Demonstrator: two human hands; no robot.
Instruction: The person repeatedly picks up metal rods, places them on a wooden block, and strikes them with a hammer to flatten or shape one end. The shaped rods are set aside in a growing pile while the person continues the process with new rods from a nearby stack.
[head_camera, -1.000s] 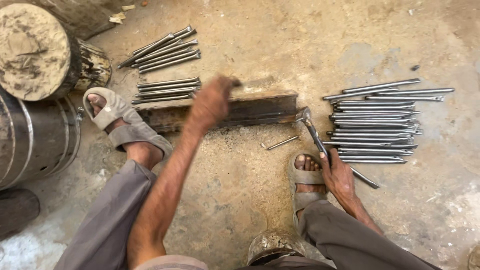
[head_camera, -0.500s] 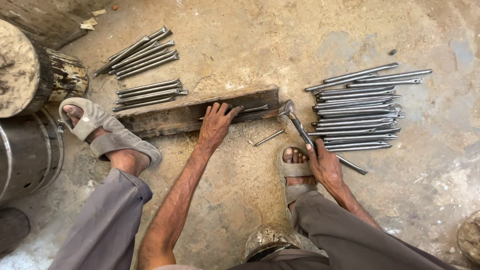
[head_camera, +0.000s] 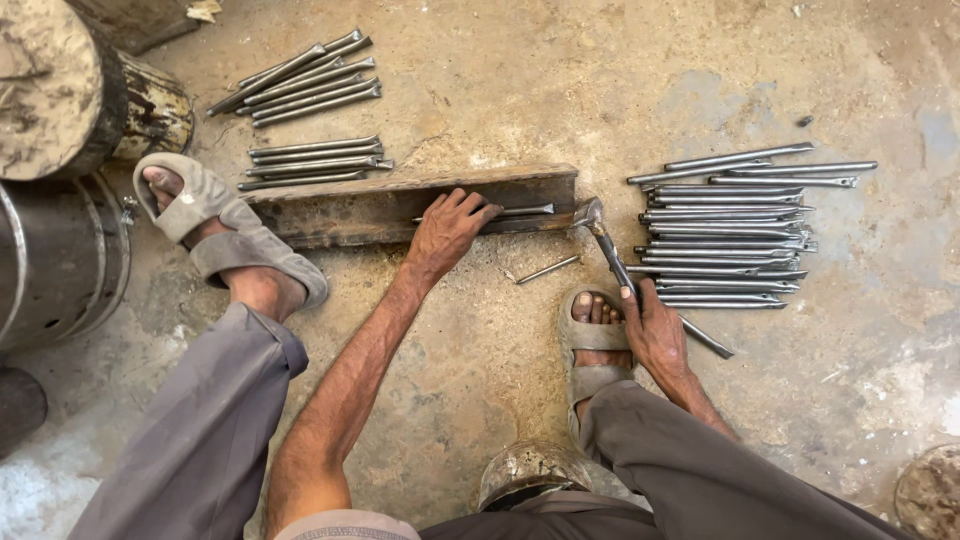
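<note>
The fingers (head_camera: 466, 208) of the left hand (head_camera: 445, 235) lie spread and flat on a thin metal rod (head_camera: 525, 210), pressing it down rather than closing round it. That rod lies lengthwise along the top of a rusty steel bar (head_camera: 380, 212), which rests on the concrete floor (head_camera: 560, 90) and serves as the landmark here; the rod's far end reaches almost to the bar's right end.

The fingers (head_camera: 640, 300) of the right hand (head_camera: 655, 335) are curled tight round the handle of a hammer (head_camera: 620, 265). The hand sits just right of the bar and nearer the person, resting beside a sandalled foot (head_camera: 592, 340). The hammer's head touches or all but touches the bar's right end; which of the two I cannot tell.

A single short rod (head_camera: 548, 269) lies loose on the floor just in front of the bar's right part, between the two hands. To the right of the bar, well past the hammer, a large stack of rods (head_camera: 730, 235) lies in rough parallel rows. Just behind the bar's left part is a smaller bundle of rods (head_camera: 315, 162), and further behind that another bundle (head_camera: 300, 80), set at a slant. The other sandalled foot (head_camera: 225, 235) stands at the bar's left end. Left of it are a wooden stump (head_camera: 60, 90) and a dark metal drum (head_camera: 55, 265).
</note>
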